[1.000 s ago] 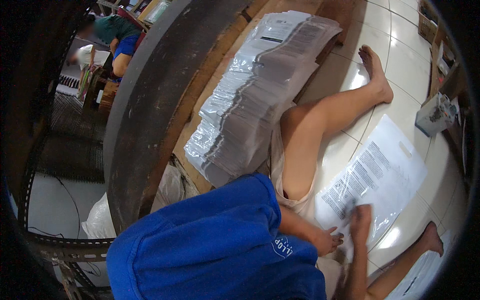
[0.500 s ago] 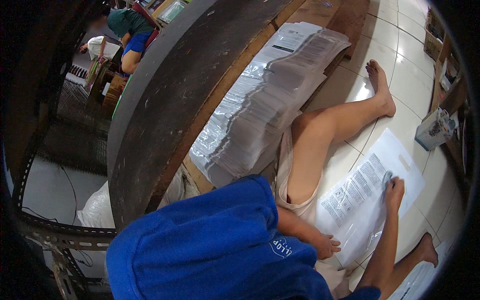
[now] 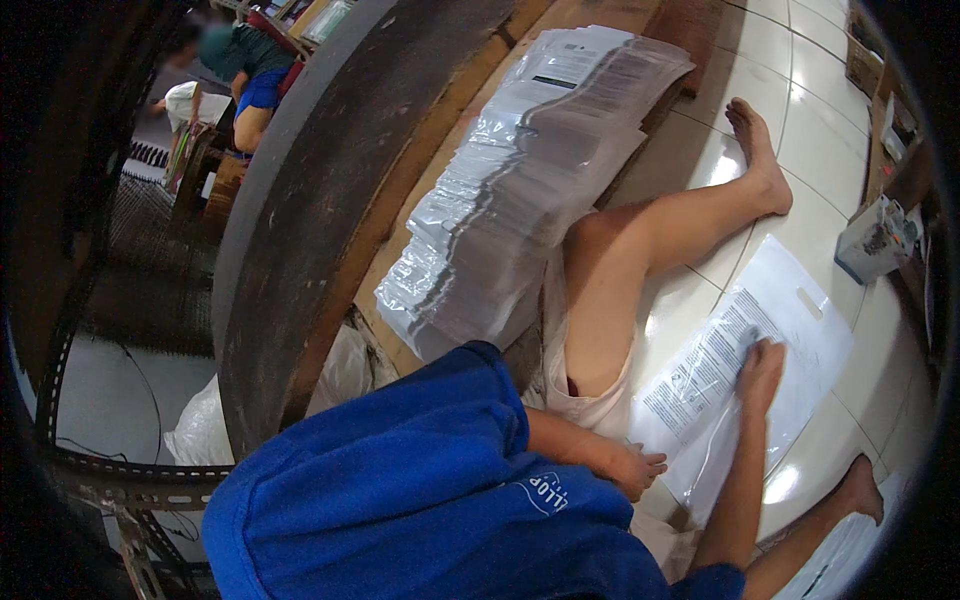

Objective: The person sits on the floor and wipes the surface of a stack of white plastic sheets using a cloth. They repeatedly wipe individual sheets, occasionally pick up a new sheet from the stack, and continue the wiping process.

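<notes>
A white and clear plastic bag (image 3: 805,345) with a cut-out handle and dark print lies flat on the floor between my legs. My right hand (image 3: 762,372) presses down on its printed middle, fingers closed round a small grey wad (image 3: 752,336) that looks like cloth. Beside the bag's near left edge rests my left hand (image 3: 640,472), fingers apart and holding nothing; whether its fingertips touch the plastic I cannot tell. To my left, a long fanned row of similar bags (image 3: 520,200) lies on a wooden board.
A dark curved slab edge (image 3: 330,190) rises left of the bags. At the right, a container (image 3: 872,240) stands by a wooden shelf (image 3: 915,180). More plastic bags (image 3: 840,560) lie near my right foot. Two people (image 3: 245,75) are in the far left background.
My right hand has slid left across the bag with the wad. My left hand has shifted slightly left and up. The whole view has moved a little.
</notes>
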{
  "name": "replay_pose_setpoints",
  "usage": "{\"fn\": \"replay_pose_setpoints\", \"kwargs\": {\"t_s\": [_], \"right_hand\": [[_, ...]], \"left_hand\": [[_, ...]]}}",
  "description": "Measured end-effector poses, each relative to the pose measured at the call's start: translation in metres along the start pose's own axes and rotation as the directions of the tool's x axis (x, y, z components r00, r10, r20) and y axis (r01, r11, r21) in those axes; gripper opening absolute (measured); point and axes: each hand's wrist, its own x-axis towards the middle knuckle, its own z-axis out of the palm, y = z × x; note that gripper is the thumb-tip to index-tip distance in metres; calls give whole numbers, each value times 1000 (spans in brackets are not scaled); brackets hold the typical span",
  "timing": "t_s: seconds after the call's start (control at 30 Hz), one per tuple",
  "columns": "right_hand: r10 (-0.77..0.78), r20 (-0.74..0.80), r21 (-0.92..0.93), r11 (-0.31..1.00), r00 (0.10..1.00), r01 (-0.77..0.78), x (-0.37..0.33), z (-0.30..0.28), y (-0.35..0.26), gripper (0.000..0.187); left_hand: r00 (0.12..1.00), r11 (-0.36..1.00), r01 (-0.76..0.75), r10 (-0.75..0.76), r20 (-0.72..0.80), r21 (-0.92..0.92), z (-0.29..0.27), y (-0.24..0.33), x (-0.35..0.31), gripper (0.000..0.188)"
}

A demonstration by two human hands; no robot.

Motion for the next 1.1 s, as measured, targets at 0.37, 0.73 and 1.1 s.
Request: {"fn": "replay_pose_setpoints", "kwargs": {"t_s": [0.37,0.73,1.1], "right_hand": [[-334,137,91,942,933,324,-129,-12,-25,11],[-49,-118,-1,999,992,50,41,-15,6,16],[-154,337,197,976,929,91,-170,-51,-51,19]], "left_hand": [[999,998,19,-21,37,58,-53,19,-26,58],[982,998,-26,35,184,-51,-66,15,-35,54],[986,992,92,-79,145,-88,-49,14,-22,60]]}}
